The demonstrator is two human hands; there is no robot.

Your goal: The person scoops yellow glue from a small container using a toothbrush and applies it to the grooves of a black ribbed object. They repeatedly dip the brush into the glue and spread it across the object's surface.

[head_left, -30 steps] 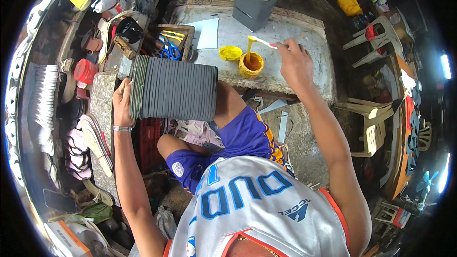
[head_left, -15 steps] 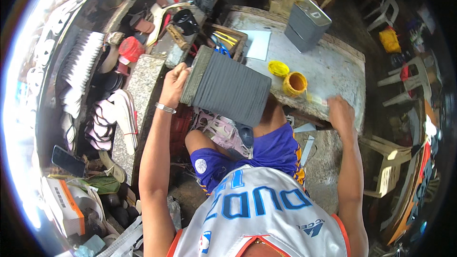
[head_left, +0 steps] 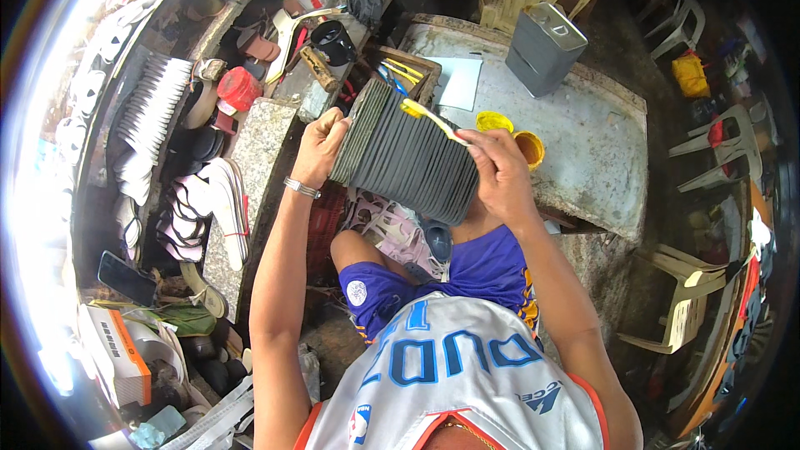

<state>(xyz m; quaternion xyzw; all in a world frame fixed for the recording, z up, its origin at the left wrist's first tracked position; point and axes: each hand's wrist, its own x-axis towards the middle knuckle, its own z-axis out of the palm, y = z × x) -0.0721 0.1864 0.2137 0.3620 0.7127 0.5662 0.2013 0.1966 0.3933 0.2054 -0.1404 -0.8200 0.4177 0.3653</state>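
Observation:
A thick stack of dark grey sheets (head_left: 404, 158) is tilted above my lap, its layered edges facing up. My left hand (head_left: 323, 146) is closed at the stack's left end and holds it. Between the fingers of my right hand (head_left: 504, 175) is a toothbrush (head_left: 437, 120) with a pale handle. Its yellow-coated head lies at the top of the stack, near the far edge. Just beyond my right hand stands an open yellow jar (head_left: 535, 151) with orange-brown contents, partly hidden by the fingers. A yellow lid (head_left: 494, 122) lies beside the jar.
On the worn table (head_left: 604, 158) are a grey metal can (head_left: 542, 50) and a pale blue sheet (head_left: 460, 82). A wooden tray (head_left: 429, 75) with tools adjoins it. Sandals and soles (head_left: 223, 208) crowd the left bench. Plastic chairs (head_left: 683, 308) stand at right.
My right hand has come left from the table's right side to the stack, bringing the toothbrush onto it. The stack has turned slightly in my left hand, and its layers look more spread.

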